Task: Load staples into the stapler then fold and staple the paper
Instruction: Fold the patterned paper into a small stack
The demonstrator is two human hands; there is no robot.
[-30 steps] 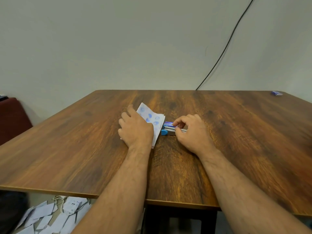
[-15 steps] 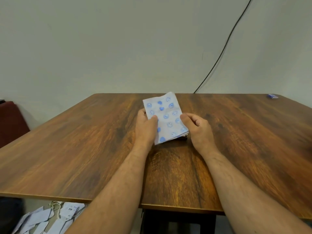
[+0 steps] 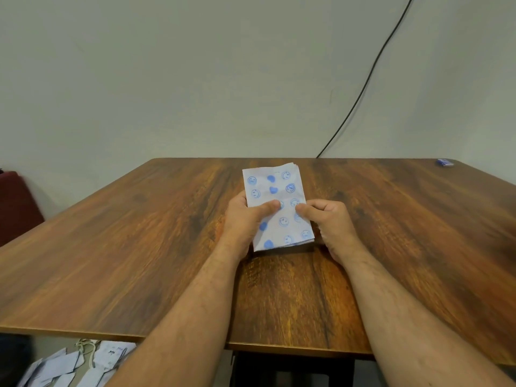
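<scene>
A folded white paper printed with blue smileys and hearts is held upright-tilted over the middle of the wooden table. My left hand grips its left edge, thumb across the front. My right hand grips its right edge, thumb pressed on the front. The stapler is hidden behind the paper and my hands.
A small blue box lies at the table's far right corner. A black cable runs down the wall behind the table. Several white paper pieces lie on the floor at the lower left. A dark red seat stands at the left.
My left hand lifted the paper off the table. My right hand left the stapler and took the paper's right edge. The stapler is now covered from view.
</scene>
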